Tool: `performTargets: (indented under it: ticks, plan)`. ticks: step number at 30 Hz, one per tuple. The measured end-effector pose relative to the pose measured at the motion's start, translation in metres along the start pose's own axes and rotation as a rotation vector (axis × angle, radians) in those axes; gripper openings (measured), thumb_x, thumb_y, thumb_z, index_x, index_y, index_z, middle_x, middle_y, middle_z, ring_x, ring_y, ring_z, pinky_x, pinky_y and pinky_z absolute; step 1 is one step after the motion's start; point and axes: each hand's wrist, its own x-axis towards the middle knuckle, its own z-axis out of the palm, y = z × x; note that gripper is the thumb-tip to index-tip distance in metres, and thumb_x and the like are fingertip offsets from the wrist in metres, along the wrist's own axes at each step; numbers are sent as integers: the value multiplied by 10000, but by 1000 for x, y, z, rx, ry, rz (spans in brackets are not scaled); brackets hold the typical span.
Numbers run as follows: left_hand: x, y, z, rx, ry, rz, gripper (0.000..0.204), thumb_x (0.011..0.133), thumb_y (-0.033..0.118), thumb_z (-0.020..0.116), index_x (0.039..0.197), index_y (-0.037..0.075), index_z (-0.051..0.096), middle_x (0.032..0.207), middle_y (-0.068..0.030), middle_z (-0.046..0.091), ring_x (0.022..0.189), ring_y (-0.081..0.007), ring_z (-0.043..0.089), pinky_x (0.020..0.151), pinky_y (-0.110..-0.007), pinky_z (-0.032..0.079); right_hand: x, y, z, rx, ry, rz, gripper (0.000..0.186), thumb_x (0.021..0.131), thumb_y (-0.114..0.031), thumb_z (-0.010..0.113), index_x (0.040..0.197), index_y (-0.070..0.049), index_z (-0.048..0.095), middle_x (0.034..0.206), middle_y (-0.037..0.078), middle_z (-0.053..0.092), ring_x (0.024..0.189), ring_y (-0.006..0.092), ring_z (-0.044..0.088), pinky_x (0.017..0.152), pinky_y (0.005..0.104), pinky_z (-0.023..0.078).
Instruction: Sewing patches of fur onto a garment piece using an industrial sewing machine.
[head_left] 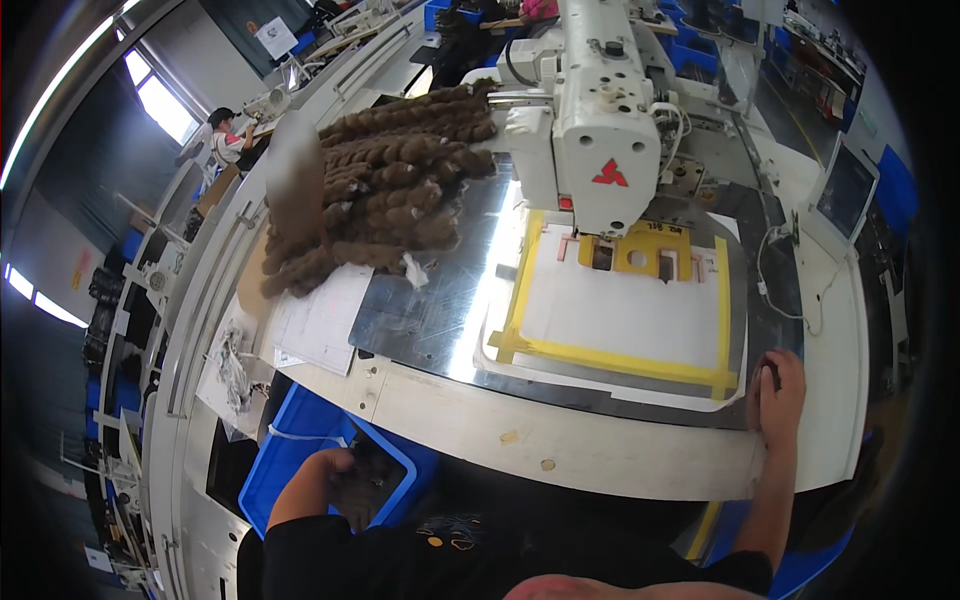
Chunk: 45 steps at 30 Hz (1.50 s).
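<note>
My left hand [330,466] reaches into a blue bin [262,455] below the table, its fingers hidden among dark fluffy material [370,480]. At the table's right front, my right hand [778,380] has curled fingers around something dark and small. Right of centre stands a white industrial sewing machine [600,130]. Beneath its head lies a yellow template plate [660,255] over a white sheet [620,315] bordered with yellow tape. Left of the machine, brown fluffy strips [400,175] are piled on the metal plate [410,330].
Paper sheets [315,320] and a bundle of white scraps [235,370] lie at the left. A screen [840,190] stands at the right. A seated person [235,145] is at another machine, far left; another person's pink sleeve [540,8] shows at the back.
</note>
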Motion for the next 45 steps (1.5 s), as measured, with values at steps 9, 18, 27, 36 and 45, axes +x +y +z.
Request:
performTargets:
  ticks: [9, 18, 27, 36, 45]
  plan:
    - [-64, 38, 36, -454, -187, 116, 647, 861, 197, 869, 1424, 43, 590, 1334, -113, 690, 1155, -271, 677, 1010, -452, 534, 3, -4, 8, 14, 6, 16, 252, 932, -71, 618, 1172, -22, 677, 1312, 164, 639, 1213, 361, 600, 1059, 428, 472]
    - [-106, 72, 40, -159, 25, 212, 670, 815, 200, 910, 1405, 74, 619, 1322, -97, 691, 1143, -269, 676, 1025, -446, 519, 3, -3, 7, 26, 37, -20, 238, 914, -60, 632, 1142, -15, 686, 1276, 176, 653, 1185, 376, 610, 1047, 436, 478]
    - [-116, 65, 43, -168, 74, 186, 665, 808, 211, 916, 1394, 79, 631, 1314, -95, 694, 1139, -267, 676, 1025, -442, 518, 3, -5, 6, 15, -8, -18, 239, 947, -68, 615, 1172, -10, 673, 1315, 178, 630, 1211, 370, 601, 1065, 427, 471]
    - [-131, 33, 46, -179, 136, 147, 660, 801, 223, 921, 1383, 84, 642, 1306, -92, 697, 1135, -265, 676, 1025, -438, 516, 2, -5, 6, 47, 28, -3, 232, 905, -49, 642, 1129, -12, 693, 1279, 169, 655, 1179, 367, 612, 1042, 434, 481]
    - [-155, 41, -9, -164, 170, 137, 655, 794, 234, 927, 1372, 89, 654, 1298, -89, 701, 1131, -263, 676, 1024, -433, 515, 1, -2, 4, 65, 27, -20, 241, 893, -54, 663, 1129, -22, 695, 1282, 165, 656, 1171, 367, 617, 1035, 434, 488]
